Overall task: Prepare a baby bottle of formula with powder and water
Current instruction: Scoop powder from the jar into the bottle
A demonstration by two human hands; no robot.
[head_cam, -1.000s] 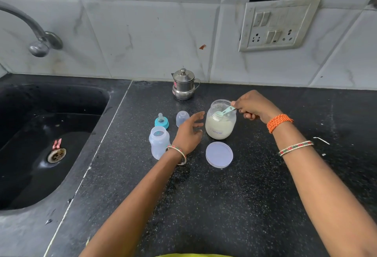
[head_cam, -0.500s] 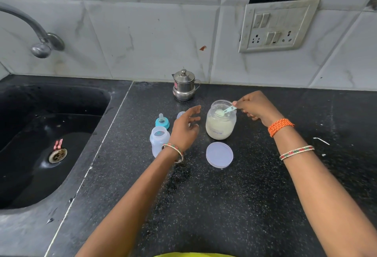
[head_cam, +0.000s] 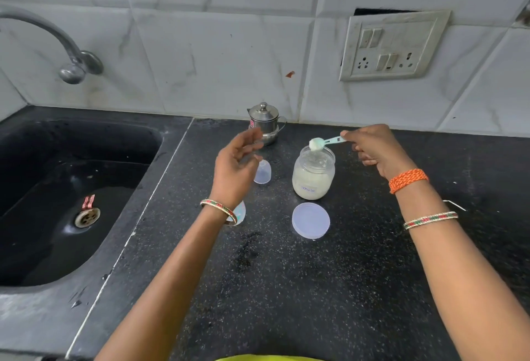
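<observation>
My right hand pinches the handle of a small teal scoop heaped with white powder, held just above the mouth of the open formula jar. The jar's round lid lies flat on the counter in front of it. My left hand hovers with fingers apart and holds nothing. Beneath its wrist only a sliver of the baby bottle shows. The bottle's clear cap stands beside the hand. The teat ring is hidden behind my left hand.
A small steel pot with a lid stands by the tiled wall. A black sink with a tap lies left of the black counter. A switch and socket plate is mounted on the wall at right.
The scoop has come up out of the jar with a heap of powder. My left hand rose and shifted back over the bottle, covering it and the teat ring.
</observation>
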